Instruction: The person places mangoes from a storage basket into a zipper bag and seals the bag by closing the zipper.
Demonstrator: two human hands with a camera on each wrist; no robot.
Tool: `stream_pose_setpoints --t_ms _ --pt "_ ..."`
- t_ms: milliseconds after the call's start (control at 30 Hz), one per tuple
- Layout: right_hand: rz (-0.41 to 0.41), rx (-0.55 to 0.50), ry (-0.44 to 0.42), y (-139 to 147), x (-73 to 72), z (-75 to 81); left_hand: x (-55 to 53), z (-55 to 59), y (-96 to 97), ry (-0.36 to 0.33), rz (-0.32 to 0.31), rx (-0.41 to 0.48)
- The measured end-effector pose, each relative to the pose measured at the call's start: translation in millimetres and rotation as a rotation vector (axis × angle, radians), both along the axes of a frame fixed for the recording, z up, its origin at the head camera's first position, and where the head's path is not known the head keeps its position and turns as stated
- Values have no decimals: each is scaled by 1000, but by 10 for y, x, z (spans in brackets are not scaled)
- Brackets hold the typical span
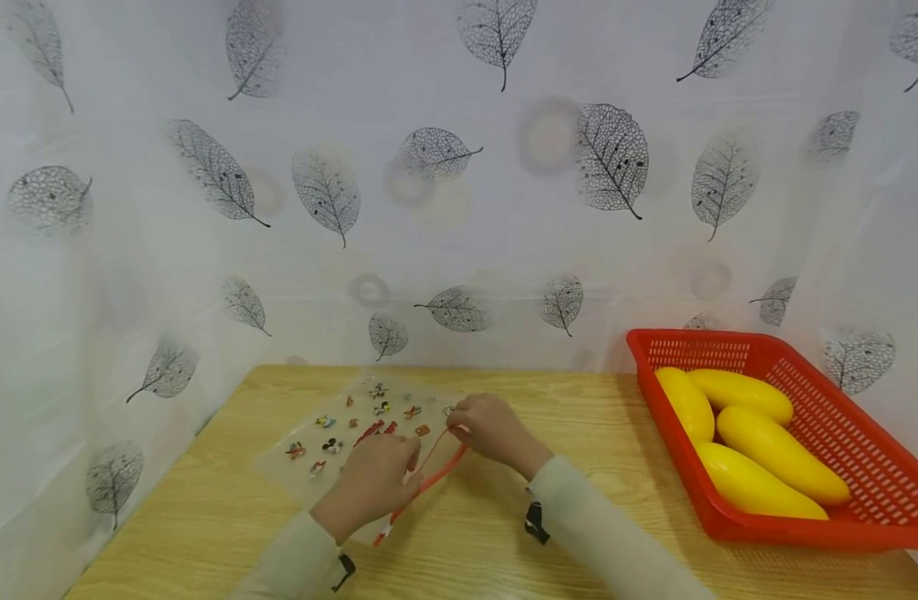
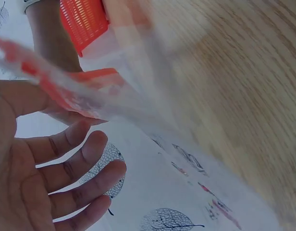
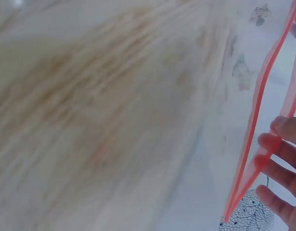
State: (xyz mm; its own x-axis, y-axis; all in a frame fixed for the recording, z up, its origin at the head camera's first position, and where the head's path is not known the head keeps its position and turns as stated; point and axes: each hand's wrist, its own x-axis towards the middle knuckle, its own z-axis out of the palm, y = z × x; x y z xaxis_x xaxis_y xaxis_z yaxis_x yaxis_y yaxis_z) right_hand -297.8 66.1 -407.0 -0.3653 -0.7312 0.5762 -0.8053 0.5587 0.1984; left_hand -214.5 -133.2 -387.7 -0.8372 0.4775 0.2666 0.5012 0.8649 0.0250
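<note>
A clear plastic zip bag point(image 1: 288, 477) with small coloured cartoon prints lies on the table, its red-edged mouth toward me. The red edging parts into two strips point(image 3: 257, 108) between the hands. My right hand point(image 1: 496, 432) pinches the mouth's right part between thumb and finger; the fingertips show through the red strip in the right wrist view. At the left part my left hand point(image 1: 376, 479) holds the edge by thumb and forefinger. Its other fingers point(image 2: 80, 168) spread loosely below the film, and the thumb tip is hidden behind the red strip.
At the right stands a red plastic basket point(image 1: 864, 392) holding several yellow mango-like fruits point(image 1: 781, 454). The wooden table point(image 1: 579, 417) meets a white curtain point(image 1: 489, 250) with a leaf pattern at its back and left. A dark strap hangs at each sleeve.
</note>
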Motion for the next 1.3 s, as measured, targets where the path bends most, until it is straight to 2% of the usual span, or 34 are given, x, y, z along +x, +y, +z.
stream_pose_setpoints --t_ms 300,500,600,733,900,1033,1167,1300 --pt "23 -146 146 73 43 68 -8 23 103 137 66 -15" --pt "52 -221 195 120 41 140 5 72 147 360 54 65" --pt "56 -242 169 163 39 178 21 113 157 464 45 116" --pt "52 -261 119 224 32 197 53 164 168 553 43 183" --pt "39 -292 91 253 30 211 71 229 194 629 29 276" --pt "14 -313 46 249 51 246 87 266 216 662 9 334" --pt "-37 -356 -47 244 64 268 115 307 245 712 -30 398" --pt "-98 -422 -189 243 62 261 138 331 266 755 -61 446"
